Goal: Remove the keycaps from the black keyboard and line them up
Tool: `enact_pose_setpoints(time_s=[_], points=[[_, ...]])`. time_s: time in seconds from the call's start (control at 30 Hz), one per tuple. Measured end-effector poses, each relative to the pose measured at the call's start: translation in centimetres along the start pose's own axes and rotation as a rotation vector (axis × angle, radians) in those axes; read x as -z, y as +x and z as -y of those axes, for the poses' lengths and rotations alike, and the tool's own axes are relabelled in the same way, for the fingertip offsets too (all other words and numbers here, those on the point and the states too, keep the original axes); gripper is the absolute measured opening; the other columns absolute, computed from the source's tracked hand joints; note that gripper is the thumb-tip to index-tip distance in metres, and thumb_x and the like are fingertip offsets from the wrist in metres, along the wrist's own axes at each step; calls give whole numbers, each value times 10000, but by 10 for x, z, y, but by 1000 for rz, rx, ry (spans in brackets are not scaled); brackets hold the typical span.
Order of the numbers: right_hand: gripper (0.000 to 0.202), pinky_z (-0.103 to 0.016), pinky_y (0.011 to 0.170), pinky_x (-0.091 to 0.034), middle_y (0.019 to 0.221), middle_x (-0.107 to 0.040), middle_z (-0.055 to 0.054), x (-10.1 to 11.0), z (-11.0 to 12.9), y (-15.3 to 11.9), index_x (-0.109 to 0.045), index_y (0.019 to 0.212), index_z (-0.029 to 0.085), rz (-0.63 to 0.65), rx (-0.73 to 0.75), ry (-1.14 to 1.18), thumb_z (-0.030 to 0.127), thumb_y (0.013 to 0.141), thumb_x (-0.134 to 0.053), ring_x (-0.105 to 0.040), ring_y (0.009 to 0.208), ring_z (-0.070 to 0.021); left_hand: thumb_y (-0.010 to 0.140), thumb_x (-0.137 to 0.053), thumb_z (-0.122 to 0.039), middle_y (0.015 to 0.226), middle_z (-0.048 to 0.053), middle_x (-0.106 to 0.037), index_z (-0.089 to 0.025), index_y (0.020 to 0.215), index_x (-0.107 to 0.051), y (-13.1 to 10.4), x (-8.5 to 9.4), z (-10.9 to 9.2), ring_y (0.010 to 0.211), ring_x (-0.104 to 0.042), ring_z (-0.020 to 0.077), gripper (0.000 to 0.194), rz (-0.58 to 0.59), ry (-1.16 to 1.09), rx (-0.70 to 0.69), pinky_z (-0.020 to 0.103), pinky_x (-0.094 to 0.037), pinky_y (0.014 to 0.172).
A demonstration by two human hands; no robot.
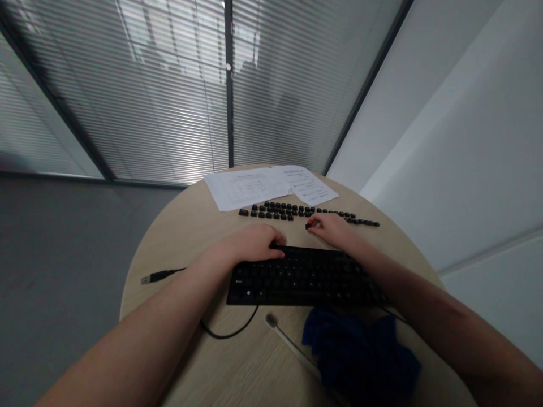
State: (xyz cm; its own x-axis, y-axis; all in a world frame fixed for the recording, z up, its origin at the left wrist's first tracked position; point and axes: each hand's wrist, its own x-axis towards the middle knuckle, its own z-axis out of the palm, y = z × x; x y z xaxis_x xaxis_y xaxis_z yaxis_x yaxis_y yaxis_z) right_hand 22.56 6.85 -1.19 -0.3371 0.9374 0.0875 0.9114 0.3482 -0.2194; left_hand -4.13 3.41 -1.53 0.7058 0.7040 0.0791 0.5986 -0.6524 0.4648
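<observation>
A black keyboard (297,280) lies flat on the round wooden table. At its upper left edge rests my left hand (258,243), thumb on the top of the keyboard and fingers curled over the far edge. Beyond the keyboard, my right hand (331,229) pinches a small black keycap (308,226) between thumb and fingers, just above or on the table. Several loose black keycaps (275,216) stand in rows behind both hands. My right forearm hides part of the keyboard's right side.
Printed sheets of paper (250,187) lie at the table's far edge. A USB plug (153,277) on a black cable sits at the left. Nearer me are a toothbrush (292,345) and a crumpled blue cloth (360,356). Glass with blinds (169,102) stands behind the table (169,237).
</observation>
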Motion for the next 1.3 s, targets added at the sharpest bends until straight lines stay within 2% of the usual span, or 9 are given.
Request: enact_pose_setpoints(time_s=[0.2,0.43,0.9,1.3], points=[[174,-339,808,-527,1052,-812,-67,-9,11,24,-774,1093,222,0,5,-112,286,943,-712,-735,976,-250,777,-743,-391,811,43,-748,-260,900,-815,-2,1,3,724,-622,207,193,-27,-7,13,296,-413,674],[196,-334,835,-525,1080,-808,-54,-18,12,40,-765,1136,241,14,7,-134,294,956,-710,-729,1004,-244,864,-659,-415,1084,97,-781,-235,1130,-779,-4,6,-3,960,-689,277,343,120,135,51,362,-487,824],[302,-371,874,-541,1106,-813,-57,-20,11,38,-763,1236,239,-60,34,-143,287,942,-718,-734,1038,-274,863,-657,-439,1057,87,-783,-246,1102,-776,-4,6,-3,907,-682,260,330,121,136,52,349,-476,780],[304,-380,899,-542,1146,-811,-76,-20,14,42,-774,1239,242,-6,49,-249,331,975,-651,-735,1060,-292,842,-675,-422,1020,84,-779,-246,1067,-790,-4,5,-2,878,-681,267,308,102,98,57,359,-473,763]])
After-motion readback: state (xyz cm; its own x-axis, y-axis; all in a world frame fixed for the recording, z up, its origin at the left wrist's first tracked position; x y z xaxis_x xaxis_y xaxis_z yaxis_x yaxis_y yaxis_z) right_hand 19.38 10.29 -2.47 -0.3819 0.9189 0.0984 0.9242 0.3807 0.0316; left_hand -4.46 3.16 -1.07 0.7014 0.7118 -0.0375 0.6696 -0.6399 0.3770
